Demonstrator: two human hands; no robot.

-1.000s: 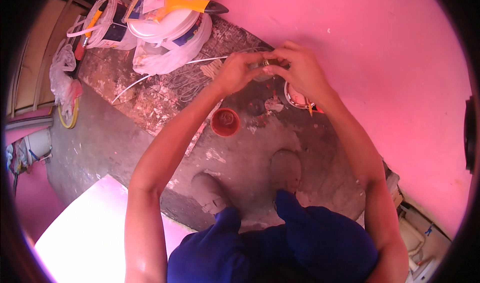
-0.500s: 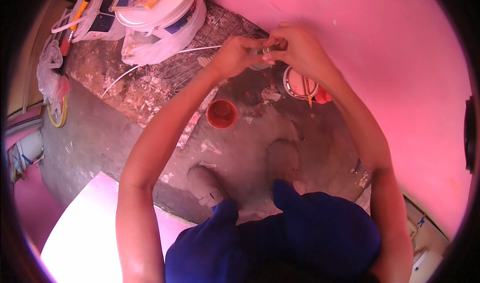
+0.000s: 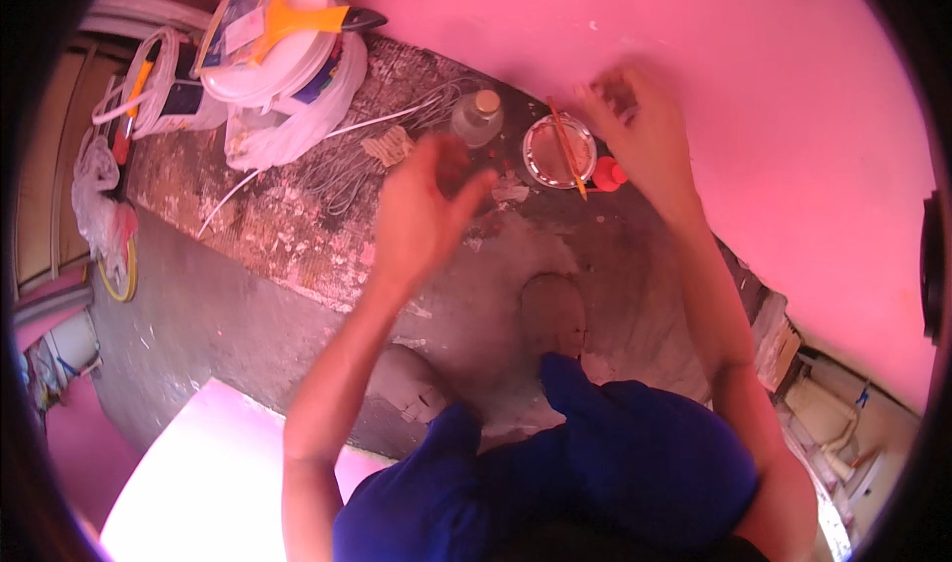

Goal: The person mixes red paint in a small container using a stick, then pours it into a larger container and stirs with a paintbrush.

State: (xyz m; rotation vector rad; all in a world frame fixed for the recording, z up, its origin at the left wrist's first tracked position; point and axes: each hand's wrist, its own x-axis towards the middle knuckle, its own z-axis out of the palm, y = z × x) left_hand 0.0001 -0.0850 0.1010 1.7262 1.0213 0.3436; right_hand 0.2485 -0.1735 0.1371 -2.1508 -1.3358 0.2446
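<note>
My left hand (image 3: pixel 421 210) is over the floor, slightly blurred, with its thumb spread away from its fingers and nothing visible in it. Just beyond it stands a clear bottle (image 3: pixel 476 125) with a gold-coloured cap. My right hand (image 3: pixel 645 130) is raised near the pink wall, its fingers loosely bent and apart, holding nothing that I can see. Between the hands is a round open tin (image 3: pixel 540 155) of pinkish paint, with a thin paintbrush (image 3: pixel 567 150) lying across its rim. A small red container (image 3: pixel 608 173) sits beside the tin. The reddish-brown cup is hidden from view.
Paint-spotted cardboard (image 3: pixel 288 215) covers part of the grey floor. On it are a white lidded bucket (image 3: pixel 268 81) topped by a wide yellow-handled brush (image 3: pixel 307 18), and a loose wire bundle (image 3: pixel 342 170). The pink wall (image 3: pixel 773 116) borders the right side.
My hands have parted from the capped bottle, which now stands on the floor. The left moved down and toward me, the right outward to the wall. The reddish-brown cup is no longer visible.
</note>
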